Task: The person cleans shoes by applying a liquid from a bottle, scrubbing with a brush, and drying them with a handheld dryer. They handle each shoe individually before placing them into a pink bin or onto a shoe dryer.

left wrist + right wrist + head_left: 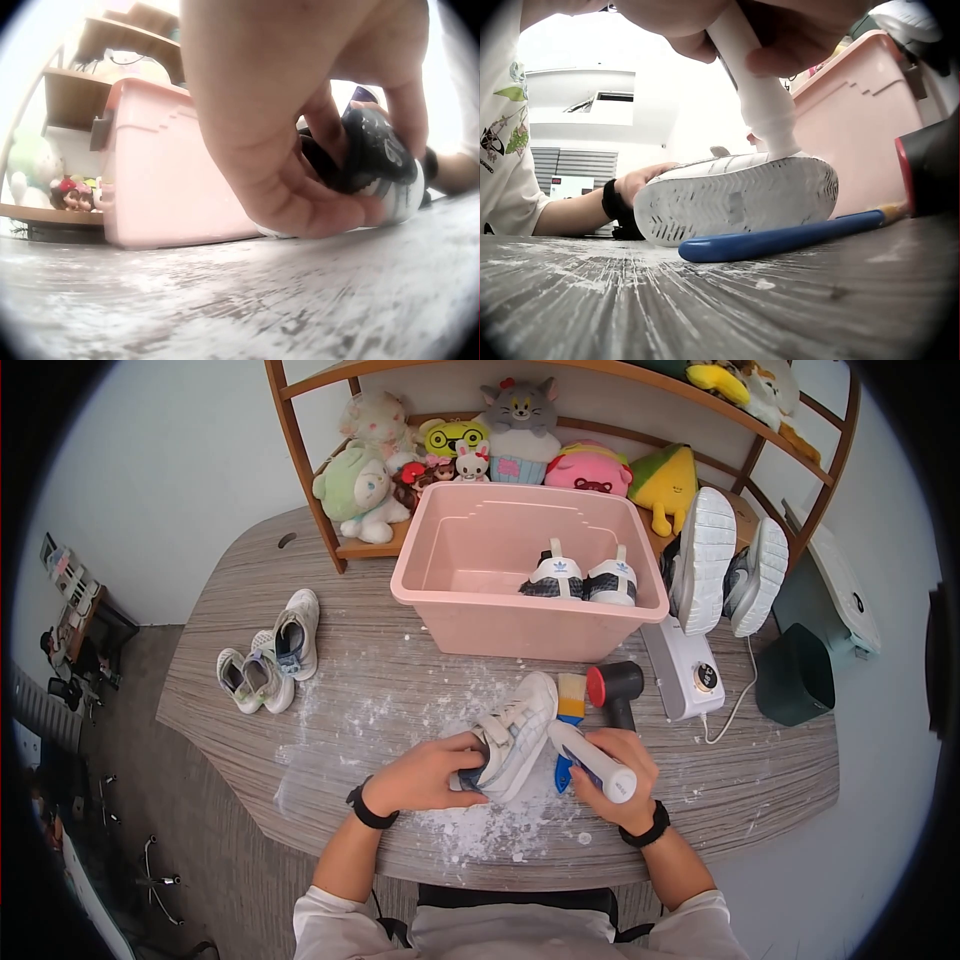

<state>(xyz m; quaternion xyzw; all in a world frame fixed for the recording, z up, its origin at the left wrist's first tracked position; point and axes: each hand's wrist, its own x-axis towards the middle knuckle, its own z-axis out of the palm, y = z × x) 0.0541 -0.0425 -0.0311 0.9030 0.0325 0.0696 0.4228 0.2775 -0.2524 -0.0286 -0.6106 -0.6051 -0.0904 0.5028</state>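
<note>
A white sneaker (515, 735) with a strap lies tilted on the table, its sole toward the right. My left hand (425, 772) grips it at the heel, with fingers in the dark-lined opening, as the left wrist view shows. In my right hand (622, 775) is a white squeeze bottle (592, 760), held neck down. Its white tip (782, 142) meets the shoe's upper just above the sole (739, 201) in the right wrist view. A blue-handled brush (570, 705) lies right beside the shoe, partly hidden behind the bottle and right hand.
A pink bin (520, 628) holding a pair of shoes stands behind. To the right are a black-and-red tool (615, 682), a white shoe dryer (685, 670) bearing shoes, and a dark green bin (795, 675). Other small shoes (295, 635) sit left. White powder (490, 835) covers the tabletop.
</note>
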